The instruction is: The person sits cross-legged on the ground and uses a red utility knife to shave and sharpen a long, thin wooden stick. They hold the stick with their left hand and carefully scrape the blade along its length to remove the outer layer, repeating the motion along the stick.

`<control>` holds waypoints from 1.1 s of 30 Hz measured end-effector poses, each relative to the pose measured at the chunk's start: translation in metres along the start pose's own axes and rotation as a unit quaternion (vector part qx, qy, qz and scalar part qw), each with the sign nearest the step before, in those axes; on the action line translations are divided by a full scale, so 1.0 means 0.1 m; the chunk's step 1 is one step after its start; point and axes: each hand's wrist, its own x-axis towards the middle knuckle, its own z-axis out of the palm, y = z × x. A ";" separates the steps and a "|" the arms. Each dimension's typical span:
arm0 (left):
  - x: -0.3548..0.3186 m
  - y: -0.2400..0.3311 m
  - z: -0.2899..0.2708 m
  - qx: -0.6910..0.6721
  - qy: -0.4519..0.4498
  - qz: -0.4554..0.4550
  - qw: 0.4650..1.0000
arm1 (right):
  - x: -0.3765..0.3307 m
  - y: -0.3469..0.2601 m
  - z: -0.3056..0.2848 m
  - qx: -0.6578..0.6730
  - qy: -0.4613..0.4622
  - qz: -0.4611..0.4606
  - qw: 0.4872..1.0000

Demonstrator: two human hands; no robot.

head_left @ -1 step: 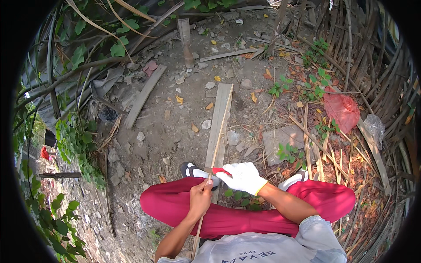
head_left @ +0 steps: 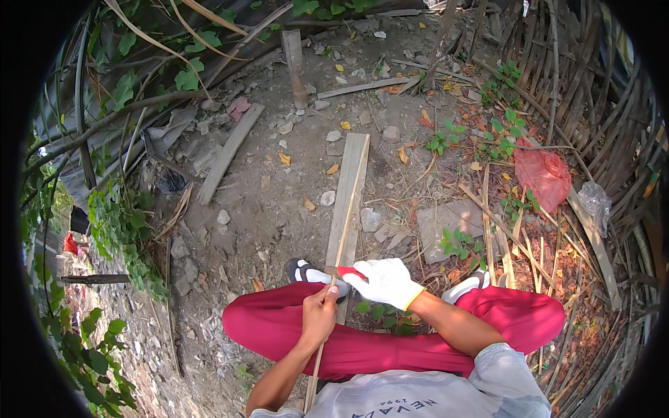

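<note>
My left hand (head_left: 319, 313), bare, is closed round a long thin wooden strip (head_left: 352, 198), thumb on top. The strip runs from my lap away from me, above a flat grey plank (head_left: 339, 216) on the ground. On my right hand (head_left: 385, 282) is a white work glove with a yellow cuff edge. Its fingers are wrapped round a red-handled tool (head_left: 346, 272), held across the strip just beyond my left thumb. A small flat part of the tool shows left of the strip; most of it is hidden.
A second plank (head_left: 231, 153) lies to the left and a wooden post (head_left: 294, 68) stands ahead. At right are a stone slab (head_left: 451, 226), loose sticks (head_left: 512, 240), a red plastic bag (head_left: 542, 177) and a stick fence (head_left: 592, 90). Green vines (head_left: 122, 233) edge the left.
</note>
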 end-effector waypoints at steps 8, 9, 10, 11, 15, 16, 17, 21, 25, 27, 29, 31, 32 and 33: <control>0.13 -0.11 0.00 0.080 0.013 0.056 0.995 | 0.10 0.07 0.07 -0.018 -0.016 0.012 1.000; 0.14 -0.10 0.01 0.085 0.014 0.060 0.995 | 0.10 0.09 0.08 -0.013 -0.006 0.008 1.000; 0.14 -0.10 0.01 0.090 0.015 0.063 0.994 | 0.11 0.11 0.11 -0.008 0.003 0.005 1.000; 0.15 -0.09 0.01 0.098 0.016 0.065 0.993 | 0.12 0.12 0.13 -0.004 0.014 0.000 1.000; 0.19 -0.16 -0.01 0.131 0.031 0.080 0.988 | 0.12 0.12 0.18 0.001 0.007 0.009 1.000; 0.20 -0.19 -0.02 0.139 0.038 0.087 0.986 | 0.13 0.12 0.18 0.004 0.001 0.013 1.000; 0.20 -0.14 0.00 0.129 0.033 0.084 0.988 | 0.14 0.12 0.16 0.006 -0.004 0.019 1.000; -0.24 -0.14 0.18 0.189 -0.039 0.060 0.979 | 0.43 0.72 -0.09 0.032 0.099 0.285 0.953; -0.40 -0.36 -0.13 0.201 -0.024 0.103 0.974 | 0.20 1.79 -0.59 -0.033 0.206 0.284 0.936; -0.29 -0.03 -0.15 0.202 -0.034 0.072 0.976 | 0.00 1.79 -0.58 -0.012 0.240 0.308 0.920; -0.21 0.08 -0.20 0.183 -0.005 0.113 0.977 | 0.13 1.61 -0.61 0.046 0.240 0.326 0.913; -0.12 0.08 -0.24 0.168 0.006 0.086 0.982 | 0.23 1.19 -0.58 0.106 0.209 0.281 0.930; -0.08 0.08 -0.24 0.160 0.010 0.070 0.985 | 0.25 0.94 -0.60 0.144 0.180 0.257 0.938; -0.05 0.13 -0.22 0.115 0.004 0.030 0.993 | 0.24 0.68 -0.62 0.144 0.134 0.217 0.956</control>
